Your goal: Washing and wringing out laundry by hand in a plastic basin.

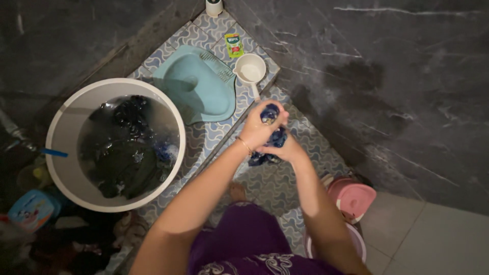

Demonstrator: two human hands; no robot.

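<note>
A big white tub (66,137) holds water and dark soaking clothes (125,158); a white dipper (250,69) sits empty beside the blue squat pan (196,86). Left hand (259,130) and right hand (285,150) clench a wet blue cloth (272,135), twisted (long axis roughly up-down in view). A small green sachet (234,45) lies on the tiles.

Small green sachet (234,45) lies beside white dipper (249,69).

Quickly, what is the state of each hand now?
Left hand: closed around the blue cloth, gripping its top.
Right hand: closed on the same blue cloth, from below.
</note>
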